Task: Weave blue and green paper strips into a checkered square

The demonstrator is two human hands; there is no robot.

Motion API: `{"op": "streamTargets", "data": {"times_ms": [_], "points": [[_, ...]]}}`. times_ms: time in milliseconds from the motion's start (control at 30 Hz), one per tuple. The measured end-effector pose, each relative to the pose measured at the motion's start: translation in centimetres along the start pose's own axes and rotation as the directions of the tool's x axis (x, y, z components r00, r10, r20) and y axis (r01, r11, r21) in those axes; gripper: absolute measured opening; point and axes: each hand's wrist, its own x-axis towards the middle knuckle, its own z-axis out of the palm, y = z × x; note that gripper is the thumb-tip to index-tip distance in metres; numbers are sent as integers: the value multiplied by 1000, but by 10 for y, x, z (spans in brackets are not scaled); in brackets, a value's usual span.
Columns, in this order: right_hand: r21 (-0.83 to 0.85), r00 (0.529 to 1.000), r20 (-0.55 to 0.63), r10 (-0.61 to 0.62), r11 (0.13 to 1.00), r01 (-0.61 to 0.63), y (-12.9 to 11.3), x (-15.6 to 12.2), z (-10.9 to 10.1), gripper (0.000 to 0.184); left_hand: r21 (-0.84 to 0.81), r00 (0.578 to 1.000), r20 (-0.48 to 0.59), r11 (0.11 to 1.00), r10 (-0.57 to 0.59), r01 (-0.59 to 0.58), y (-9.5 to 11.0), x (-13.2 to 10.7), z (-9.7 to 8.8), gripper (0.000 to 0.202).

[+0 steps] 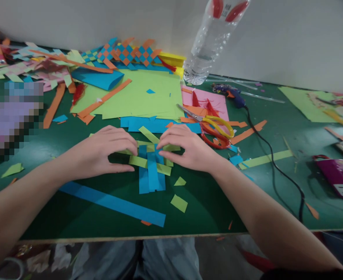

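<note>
A small weave of blue and light green paper strips (152, 165) lies on the green table (206, 202) between my hands. My left hand (105, 151) rests on its left side, fingers curled down onto the green strips and thumb along the lower one. My right hand (187, 149) presses on its right side, fingertips pinching the strips where blue and green cross. A long loose blue strip (113, 203) lies in front of my left forearm.
Green paper sheets (136, 97) and woven paper pieces (127, 52) lie behind. Scissors with yellow and red handles (215, 130) sit right of my right hand. A glue gun (232, 95) with a black cord (276, 167), a plastic bottle (209, 46) and paper scraps are about.
</note>
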Motion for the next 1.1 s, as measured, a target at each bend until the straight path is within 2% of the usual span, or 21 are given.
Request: {"op": "streamTargets", "data": {"times_ms": [133, 167, 233, 433, 567, 733, 900, 1100], "points": [[-65, 1000, -12, 19, 998, -20, 6, -1, 0, 19, -8, 1000, 13, 1000, 12, -12, 4, 2, -4, 27], [-72, 1000, 2, 29, 997, -29, 6, -1, 0, 21, 1, 998, 58, 999, -37, 37, 6, 3, -5, 23], [-81, 999, 30, 42, 996, -40, 7, -1, 0, 24, -5, 998, 47, 999, -40, 40, 7, 4, -5, 24], [-107, 998, 55, 27, 994, -21, 8, -2, 1, 27, 17, 998, 65, 1000, 19, -20, 3, 4, -1, 23], [-103, 996, 80, 46, 994, -38, 8, -2, 1, 27, 20, 998, 56, 1000, 22, -23, 2, 3, 0, 16], [-77, 985, 141, 98, 993, -87, 3, -2, -5, 20, 13, 998, 14, 998, 59, -59, 0, 4, 1, 24], [-70, 960, 241, 145, 989, -131, -2, -1, -13, 44, 4, 998, 22, 998, 55, -55, 1, 4, 3, 25], [-73, 957, 250, 145, 989, -131, -3, -1, -12, 46, 4, 998, 54, 999, 41, -41, 1, 5, 6, 27]]}}
